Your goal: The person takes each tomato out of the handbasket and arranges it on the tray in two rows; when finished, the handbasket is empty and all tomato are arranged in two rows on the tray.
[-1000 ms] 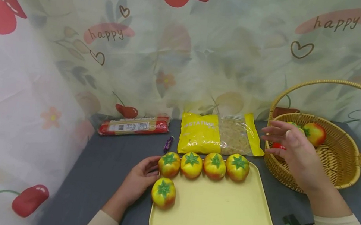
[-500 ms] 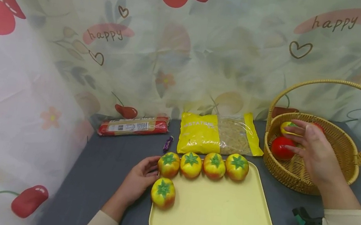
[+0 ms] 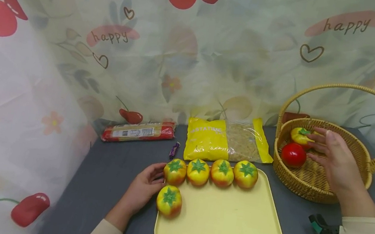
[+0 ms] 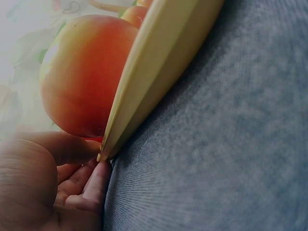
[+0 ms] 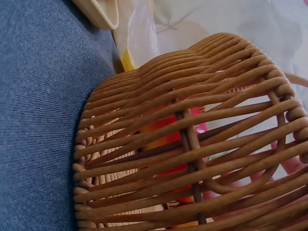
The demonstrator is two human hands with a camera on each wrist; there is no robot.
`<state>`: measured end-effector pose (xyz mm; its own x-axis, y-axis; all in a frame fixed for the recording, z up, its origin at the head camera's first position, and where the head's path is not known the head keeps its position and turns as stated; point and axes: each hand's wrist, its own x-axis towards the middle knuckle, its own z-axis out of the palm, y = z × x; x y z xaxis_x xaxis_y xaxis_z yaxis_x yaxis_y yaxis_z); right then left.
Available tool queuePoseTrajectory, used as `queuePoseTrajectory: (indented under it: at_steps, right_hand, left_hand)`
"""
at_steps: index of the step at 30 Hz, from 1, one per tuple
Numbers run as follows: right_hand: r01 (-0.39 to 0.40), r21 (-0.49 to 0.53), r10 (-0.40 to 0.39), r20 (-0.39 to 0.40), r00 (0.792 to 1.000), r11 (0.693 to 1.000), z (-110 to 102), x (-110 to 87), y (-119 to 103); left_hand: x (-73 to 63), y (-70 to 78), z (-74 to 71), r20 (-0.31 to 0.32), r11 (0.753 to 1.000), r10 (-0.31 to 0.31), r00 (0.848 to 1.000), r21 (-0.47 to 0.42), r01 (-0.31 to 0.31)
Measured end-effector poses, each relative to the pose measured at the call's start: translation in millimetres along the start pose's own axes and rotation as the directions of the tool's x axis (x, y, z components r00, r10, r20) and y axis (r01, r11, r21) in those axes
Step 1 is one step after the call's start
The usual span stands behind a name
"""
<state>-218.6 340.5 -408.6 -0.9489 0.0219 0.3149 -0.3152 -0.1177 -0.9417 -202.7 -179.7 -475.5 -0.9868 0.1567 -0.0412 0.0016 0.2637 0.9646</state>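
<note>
My left hand [image 3: 147, 184] pinches the rim of the cream tray [image 3: 231, 216] at its left edge, thumb above and fingers below in the left wrist view. Right beside the thumb sits a yellow-and-red tomato-like fruit [image 4: 89, 77] with a green star-shaped top. Several such fruits line the tray's far edge, and one fruit [image 3: 169, 201] lies below the leftmost. My right hand [image 3: 341, 163] hovers inside the wicker basket [image 3: 309, 186], fingers extended and holding nothing visible. Its fingertips are close to a yellow fruit [image 3: 299, 135] and a shiny red tomato [image 3: 293, 155]. The basket's weave mostly hides this hand in the right wrist view.
Behind the tray lies a yellow pasta bag [image 3: 207, 139]. A red-ended noodle pack [image 3: 140, 130] is at the back left, with a small purple wrapped candy [image 3: 174, 150] beside it. The basket's tall handle [image 3: 349, 87] arches above the right hand.
My right hand has moved right and further over the basket, uncovering the red tomato and the yellow fruit at its left side. The left hand stays at the tray's edge.
</note>
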Motion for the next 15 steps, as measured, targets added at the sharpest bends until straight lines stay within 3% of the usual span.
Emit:
queuePoseTrajectory:
  at_steps: [7, 12, 15]
  right_hand:
    - [-0.173, -0.166, 0.166, -0.056, 0.985, 0.971, -5, 3.7, 4]
    - [-0.242, -0.371, 0.257, -0.009, 0.966, 0.897, 0, 8.7, 4]
    - [-0.265, -0.444, 0.315, 0.042, 0.948, 0.856, 3, 10.7, 4]
  left_hand:
    - [0.6, -1.5, -0.5, 0.004, 1.000, 0.004, 1.000, 0.007, -0.004]
    - [1.2, -2.9, -0.7, 0.005, 1.000, -0.003, 1.000, 0.008, 0.003]
    - [1.4, -3.2, -0.4, 0.003, 1.000, -0.002, 1.000, 0.012, 0.002]
